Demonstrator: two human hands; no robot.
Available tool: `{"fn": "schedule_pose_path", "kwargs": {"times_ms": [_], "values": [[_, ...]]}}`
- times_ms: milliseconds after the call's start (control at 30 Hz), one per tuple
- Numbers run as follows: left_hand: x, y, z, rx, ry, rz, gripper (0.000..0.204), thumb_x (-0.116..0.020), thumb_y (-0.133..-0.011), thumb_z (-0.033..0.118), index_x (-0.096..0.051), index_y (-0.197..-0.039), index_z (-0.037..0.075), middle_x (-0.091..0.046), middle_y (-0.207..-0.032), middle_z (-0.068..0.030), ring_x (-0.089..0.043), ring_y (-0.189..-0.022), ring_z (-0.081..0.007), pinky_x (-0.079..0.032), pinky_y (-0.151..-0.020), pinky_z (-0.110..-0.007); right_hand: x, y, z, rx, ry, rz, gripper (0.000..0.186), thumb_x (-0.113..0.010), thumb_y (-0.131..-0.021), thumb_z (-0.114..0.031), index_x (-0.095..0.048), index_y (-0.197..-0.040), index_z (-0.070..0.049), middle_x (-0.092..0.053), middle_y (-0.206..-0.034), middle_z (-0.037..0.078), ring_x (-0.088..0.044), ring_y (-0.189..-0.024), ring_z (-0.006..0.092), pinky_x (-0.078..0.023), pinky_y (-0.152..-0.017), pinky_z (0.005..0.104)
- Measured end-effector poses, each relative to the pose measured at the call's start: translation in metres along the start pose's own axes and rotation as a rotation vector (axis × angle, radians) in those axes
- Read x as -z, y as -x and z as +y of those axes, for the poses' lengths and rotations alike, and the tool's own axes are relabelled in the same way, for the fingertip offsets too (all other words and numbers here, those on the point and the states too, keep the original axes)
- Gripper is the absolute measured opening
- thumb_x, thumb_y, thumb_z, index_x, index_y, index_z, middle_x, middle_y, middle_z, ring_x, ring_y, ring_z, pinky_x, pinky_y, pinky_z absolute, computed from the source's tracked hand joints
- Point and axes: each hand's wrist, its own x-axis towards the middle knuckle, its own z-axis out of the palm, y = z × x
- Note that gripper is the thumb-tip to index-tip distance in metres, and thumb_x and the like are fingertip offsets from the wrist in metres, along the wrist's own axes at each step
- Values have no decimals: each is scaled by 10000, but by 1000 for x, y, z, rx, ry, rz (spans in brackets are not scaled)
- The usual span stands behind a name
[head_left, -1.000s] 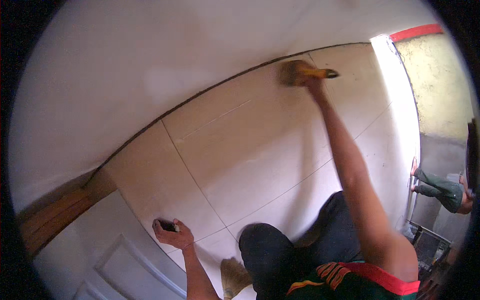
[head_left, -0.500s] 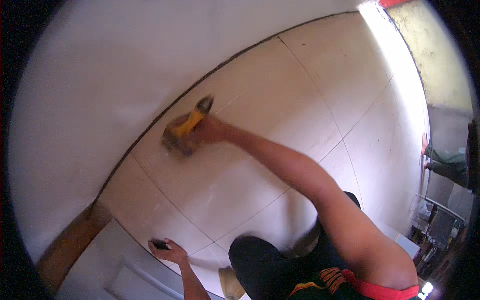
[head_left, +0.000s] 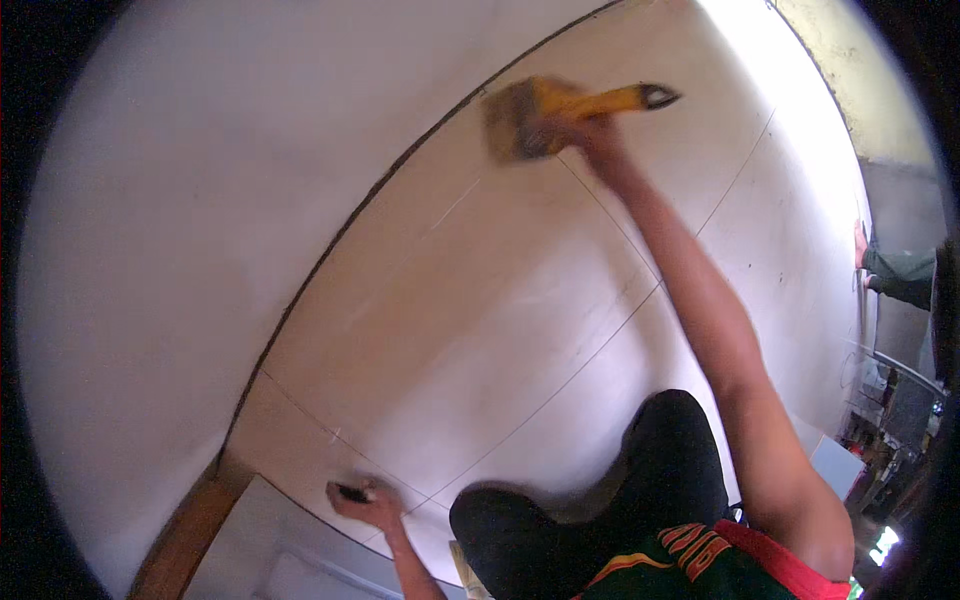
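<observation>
My right hand [head_left: 590,140], blurred, grips a yellow-and-black brush-like tool [head_left: 515,120] over beige floor tiles [head_left: 500,330], close to the dark seam along the white wall [head_left: 200,200]. Its fingers are partly hidden behind the tool, whose handle points right. Low on the left, my left hand [head_left: 370,510] is closed around a small black object [head_left: 350,492] that I cannot make out further, above the tiles near a grey panelled door [head_left: 310,550]. My dark-clad knees [head_left: 670,450] are bent between my arms.
A brown wooden frame [head_left: 185,530] borders the door. At the right, bright light falls across the floor beside a person's feet and green-trousered legs [head_left: 895,275]. Below them are a metal rack [head_left: 890,375], cluttered items and a pale board [head_left: 835,465].
My right hand swept with the tool down-left by half a second ago and is now back up and to the right. The view has shifted; my left hand keeps hold of the black object.
</observation>
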Motion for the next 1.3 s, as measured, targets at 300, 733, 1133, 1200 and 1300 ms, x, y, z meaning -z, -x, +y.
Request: {"fn": "schedule_pose_path", "kwargs": {"times_ms": [300, 733, 1133, 1200, 1300], "values": [[-23, -50, 193, -53, 305, -365, 680, -604, -778, 267, -253, -1315, 43, -385, -1210, -165, -346, -1142, -291, -256, -987, -426, -140, 106, 39, -389, 427, -454, 332, -705, -677, -250, -611, -884, -7, -621, -794, 131, -584, -696, 167, -465, -633, 319], [-82, -77, 284, 529, 899, -495, 203, -512, -880, 248, -485, -963, 65, -431, -769, 3, -416, -713, -125, -372, -654, -257, -97, 195, -19, -447, 25, -282, 506, -587, -767, -453, -580, -968, 11, -582, -882, 232, -580, -819, 326, -450, -735, 391], [-153, -161, 324, 451, -215, -791, 1268, -778, -527, 528, 20, -1365, 10, -29, -1390, -300, -68, -1303, -419, -175, -1019, -535, 37, 58, 62, -266, 334, 604, 458, -624, -769, -364, -581, -883, 78, -611, -827, 219, -575, -704, 302, -446, -695, 350], [-153, -159, 341, 548, -260, -956, 1425, -784, -470, 563, 230, -1319, 33, 186, -1368, -306, 118, -1288, -457, -85, -1007, -604, 43, 44, 74, -236, 441, 618, 440, -623, -769, -350, -586, -889, 71, -614, -834, 217, -583, -696, 304, -450, -689, 339], [-153, -163, 326, 531, -258, -893, 1451, -792, -443, 569, 236, -1317, 36, 166, -1354, -340, 106, -1279, -481, -81, -1001, -617, 15, 15, 66, -327, 737, 496, 399, -611, -770, -322, -586, -871, 63, -610, -855, 220, -594, -754, 335, -458, -703, 361]]}}
